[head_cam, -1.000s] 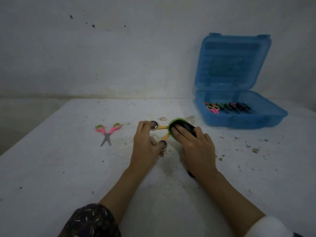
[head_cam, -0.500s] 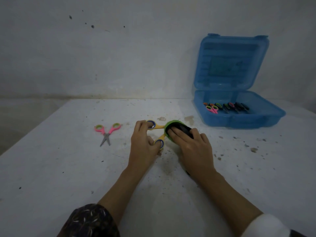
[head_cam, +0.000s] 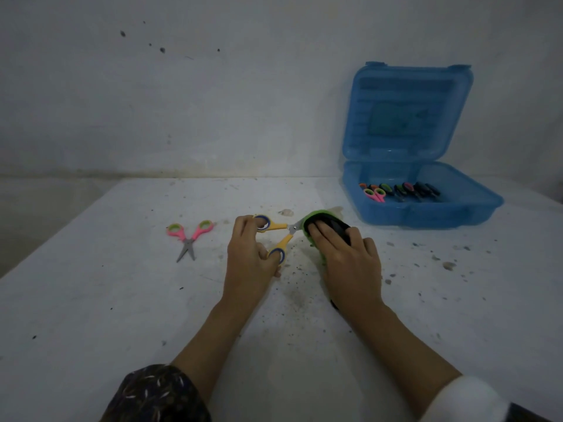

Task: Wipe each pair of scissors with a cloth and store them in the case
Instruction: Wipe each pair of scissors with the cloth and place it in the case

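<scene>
Yellow-handled scissors point(head_cam: 278, 236) with blue-lined rings lie spread open on the white table point(head_cam: 91, 315). My left hand point(head_cam: 248, 260) holds their handles, fingers at both rings. My right hand point(head_cam: 344, 260) presses a green and black cloth point(head_cam: 316, 220) over the blades, which are hidden beneath it. A pink pair of scissors point(head_cam: 189, 237) with green-lined rings lies to the left, apart from both hands. The open blue case point(head_cam: 426, 211) stands at the back right, several scissors point(head_cam: 399, 190) inside it.
The case lid point(head_cam: 406, 114) stands upright against the grey wall. Dark crumbs and small bits of debris point(head_cam: 447, 264) are scattered over the table, mostly right of my hands. The table's left edge falls away at the far left.
My right hand with the cloth has slid slightly back and forth over the blades. The scissors' pivot now shows between the handles and the cloth. The pink scissors have not moved.
</scene>
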